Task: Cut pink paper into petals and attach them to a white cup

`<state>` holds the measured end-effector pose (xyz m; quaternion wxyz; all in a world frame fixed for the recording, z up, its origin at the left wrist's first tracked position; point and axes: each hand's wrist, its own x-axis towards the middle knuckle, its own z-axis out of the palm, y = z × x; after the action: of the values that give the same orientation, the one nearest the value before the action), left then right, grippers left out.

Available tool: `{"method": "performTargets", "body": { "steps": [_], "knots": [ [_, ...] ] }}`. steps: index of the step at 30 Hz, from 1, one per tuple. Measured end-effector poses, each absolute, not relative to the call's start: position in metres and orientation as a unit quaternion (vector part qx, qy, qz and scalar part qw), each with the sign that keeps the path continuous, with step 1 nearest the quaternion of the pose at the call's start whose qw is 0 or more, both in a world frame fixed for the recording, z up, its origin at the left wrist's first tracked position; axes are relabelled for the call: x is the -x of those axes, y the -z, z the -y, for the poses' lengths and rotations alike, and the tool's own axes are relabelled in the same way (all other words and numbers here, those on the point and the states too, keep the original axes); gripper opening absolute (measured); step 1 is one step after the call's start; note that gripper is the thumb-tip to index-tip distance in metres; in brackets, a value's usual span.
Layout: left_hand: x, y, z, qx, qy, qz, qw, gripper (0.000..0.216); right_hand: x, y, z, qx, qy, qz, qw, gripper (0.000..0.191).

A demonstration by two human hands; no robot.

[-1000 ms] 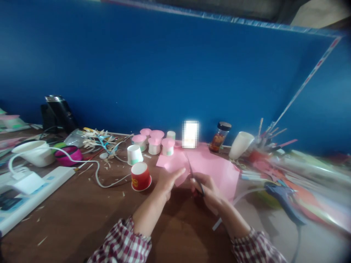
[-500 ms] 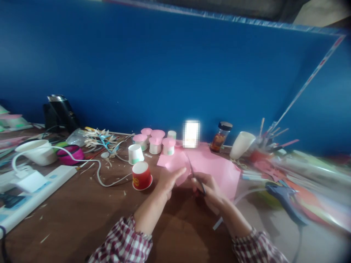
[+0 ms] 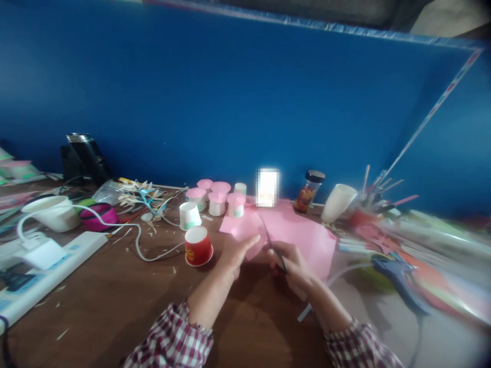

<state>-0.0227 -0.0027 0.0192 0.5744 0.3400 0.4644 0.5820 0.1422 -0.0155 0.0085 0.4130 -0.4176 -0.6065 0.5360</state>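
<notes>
My right hand (image 3: 291,263) is closed round a pair of scissors (image 3: 279,255), whose blades point away from me along the edge of a pink paper piece (image 3: 249,235). That piece is pinched in my left hand (image 3: 236,255), thumb on top; the fingers underneath are mostly hidden. Behind and to the right spreads a larger pink paper sheet (image 3: 303,232). To the left of my left hand stands a red paper cup (image 3: 198,246), with a white paper cup (image 3: 189,215) just behind it. Several small cups topped with pink paper discs (image 3: 219,197) are grouped farther back.
A power strip (image 3: 57,271) with a white cable lies at the left. At the back right are a dark-lidded jar (image 3: 309,191) and a white cup (image 3: 338,203). A glue gun (image 3: 399,281) lies at the right, near blurred craft materials. A blue partition (image 3: 230,102) stands behind.
Hardly anything differs. Both hands, the scissors and the pink paper keep almost the same position.
</notes>
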Motion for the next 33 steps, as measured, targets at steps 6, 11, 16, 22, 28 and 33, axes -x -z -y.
{"method": "performTargets", "body": {
  "steps": [6, 11, 16, 22, 28, 33],
  "knots": [
    [0.0222, -0.0182, 0.0018, -0.339, -0.592, -0.454, 0.574, 0.053, -0.1411, -0.0132, 0.0164, 0.423, -0.528, 0.614, 0.407, 0.043],
    [0.0224, -0.0169, 0.001, -0.336, -0.585, -0.465, 0.574, 0.052, -0.1409, -0.0149, 0.0171, 0.42, -0.532, 0.613, 0.406, 0.044],
    [0.0222, -0.0158, 0.0007, -0.338, -0.59, -0.454, 0.575, 0.055, -0.1413, -0.0143, 0.0167, 0.42, -0.533, 0.612, 0.407, 0.044],
    [0.0224, -0.0152, 0.0007, -0.346, -0.587, -0.445, 0.582, 0.055, -0.1423, -0.012, 0.0156, 0.42, -0.531, 0.612, 0.408, 0.044],
    [0.0226, -0.0154, 0.001, -0.345, -0.584, -0.451, 0.58, 0.054, -0.1427, -0.0115, 0.0151, 0.421, -0.527, 0.615, 0.407, 0.043],
    [0.0222, -0.0158, 0.0009, -0.351, -0.584, -0.447, 0.579, 0.054, -0.1427, -0.0122, 0.0156, 0.417, -0.528, 0.617, 0.409, 0.042]
  ]
}}
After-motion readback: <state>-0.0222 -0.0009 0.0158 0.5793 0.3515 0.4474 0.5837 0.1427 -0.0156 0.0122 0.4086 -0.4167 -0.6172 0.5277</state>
